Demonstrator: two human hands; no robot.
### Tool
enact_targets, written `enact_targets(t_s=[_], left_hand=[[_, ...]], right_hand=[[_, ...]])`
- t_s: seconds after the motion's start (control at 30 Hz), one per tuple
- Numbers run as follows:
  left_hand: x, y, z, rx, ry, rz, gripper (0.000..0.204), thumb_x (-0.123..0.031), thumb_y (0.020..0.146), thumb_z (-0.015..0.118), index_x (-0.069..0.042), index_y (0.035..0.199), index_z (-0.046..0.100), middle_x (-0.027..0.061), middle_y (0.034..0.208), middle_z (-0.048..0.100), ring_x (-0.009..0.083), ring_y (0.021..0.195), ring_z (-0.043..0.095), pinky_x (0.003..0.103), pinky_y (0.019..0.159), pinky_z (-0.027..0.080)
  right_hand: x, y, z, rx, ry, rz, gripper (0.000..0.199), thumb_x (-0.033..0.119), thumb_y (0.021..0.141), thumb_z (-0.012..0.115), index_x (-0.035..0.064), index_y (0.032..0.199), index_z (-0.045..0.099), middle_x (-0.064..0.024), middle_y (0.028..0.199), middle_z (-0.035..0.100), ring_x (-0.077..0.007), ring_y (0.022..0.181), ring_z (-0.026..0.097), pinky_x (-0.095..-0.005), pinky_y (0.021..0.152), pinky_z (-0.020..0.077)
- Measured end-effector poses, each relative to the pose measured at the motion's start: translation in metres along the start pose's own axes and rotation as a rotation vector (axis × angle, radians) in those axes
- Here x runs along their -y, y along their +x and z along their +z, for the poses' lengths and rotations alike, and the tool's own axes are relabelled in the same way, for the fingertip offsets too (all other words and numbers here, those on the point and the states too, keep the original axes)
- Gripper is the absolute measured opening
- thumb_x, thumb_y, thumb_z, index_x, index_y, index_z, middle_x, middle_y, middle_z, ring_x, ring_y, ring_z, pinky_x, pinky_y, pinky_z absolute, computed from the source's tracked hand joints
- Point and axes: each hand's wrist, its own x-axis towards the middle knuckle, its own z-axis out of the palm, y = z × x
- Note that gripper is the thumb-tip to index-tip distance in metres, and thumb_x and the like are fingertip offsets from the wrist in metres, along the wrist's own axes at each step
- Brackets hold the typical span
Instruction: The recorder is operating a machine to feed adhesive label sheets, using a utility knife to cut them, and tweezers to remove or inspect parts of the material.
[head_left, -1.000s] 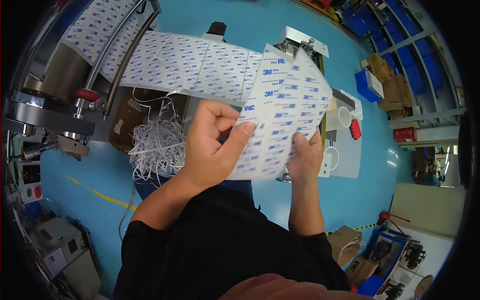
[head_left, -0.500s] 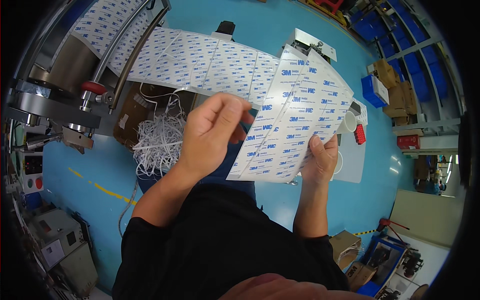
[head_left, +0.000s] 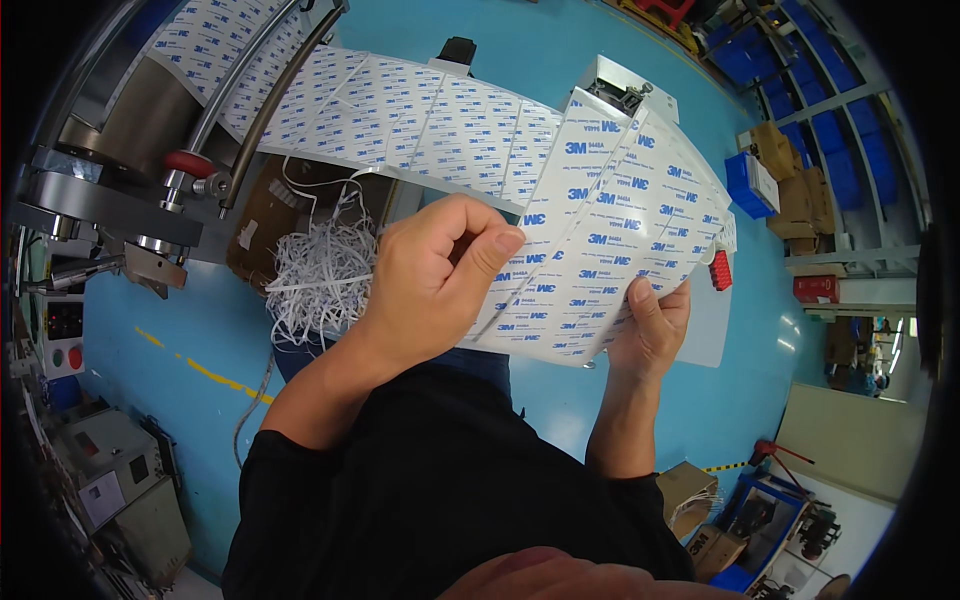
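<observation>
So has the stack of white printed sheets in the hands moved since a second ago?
Yes. The stack of white printed sheets has tilted and shifted right, now covering more of the grey metal box behind it.

The sheet stack (head_left: 610, 230) is smooth white paper liner with a slight sheen, printed in blue. The machine roller (head_left: 130, 120) and its rails (head_left: 265, 95) are brushed, shiny metal. The box (head_left: 270, 215) is matt brown cardboard holding thin white paper shreds (head_left: 320, 275).
</observation>
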Motion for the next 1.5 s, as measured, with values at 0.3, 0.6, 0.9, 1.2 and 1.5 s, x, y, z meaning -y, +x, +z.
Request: enact_targets(t_s=[0.3, 0.6, 0.9, 1.2, 1.5], left_hand=[[0.003, 0.001, -0.011, -0.181, -0.171, 0.014, 0.025, -0.023, 0.100, 0.050, -0.002, 0.087, 0.056, 0.0005, 0.062, 0.054, 0.0047, 0.052, 0.048, 0.021, 0.049, 0.039], [0.003, 0.001, -0.009, -0.005, -0.220, -0.029, 0.030, -0.027, 0.102, 0.046, -0.001, 0.089, 0.057, 0.0015, 0.066, 0.054, 0.0055, 0.057, 0.048, 0.021, 0.052, 0.039], [-0.003, 0.008, 0.005, 0.098, -0.506, -0.134, 0.015, -0.011, 0.091, 0.064, 0.002, 0.096, 0.057, 0.0004, 0.083, 0.059, 0.0013, 0.071, 0.052, 0.018, 0.061, 0.042], [-0.001, 0.014, 0.003, 0.294, -0.858, -0.318, 0.014, -0.012, 0.090, 0.066, -0.005, 0.085, 0.056, -0.0008, 0.076, 0.057, 0.0019, 0.062, 0.047, 0.018, 0.055, 0.038], [0.010, 0.019, -0.007, 0.561, -1.173, -0.158, 0.013, -0.009, 0.091, 0.063, -0.005, 0.085, 0.052, 0.0014, 0.072, 0.053, 0.0064, 0.060, 0.048, 0.021, 0.053, 0.038]], right_hand=[[0.007, 0.001, -0.012, -0.030, -0.010, 0.005, 0.041, 0.006, 0.090, 0.058, -0.0047, 0.127, 0.045, -0.0208, 0.114, 0.065, -0.0236, 0.096, 0.069, -0.0323, 0.083, 0.0565], [0.005, 0.000, -0.005, 0.024, 0.104, 0.034, 0.041, 0.007, 0.090, 0.060, -0.0031, 0.127, 0.046, -0.0187, 0.116, 0.065, -0.0225, 0.098, 0.068, -0.0325, 0.084, 0.0557], [0.002, -0.003, -0.004, 0.037, -0.021, 0.016, 0.045, 0.009, 0.086, 0.066, -0.0045, 0.125, 0.048, -0.0202, 0.114, 0.065, -0.0239, 0.098, 0.068, -0.0341, 0.087, 0.0542], [0.002, -0.003, -0.003, 0.092, 0.023, 0.014, 0.048, 0.009, 0.084, 0.068, -0.0050, 0.125, 0.047, -0.0208, 0.115, 0.064, -0.0250, 0.099, 0.067, -0.0365, 0.089, 0.0538], [0.000, 0.000, -0.021, 0.114, 0.163, 0.086, 0.053, 0.010, 0.084, 0.069, -0.0044, 0.129, 0.045, -0.0201, 0.116, 0.064, -0.0256, 0.104, 0.066, -0.0371, 0.092, 0.0525]])
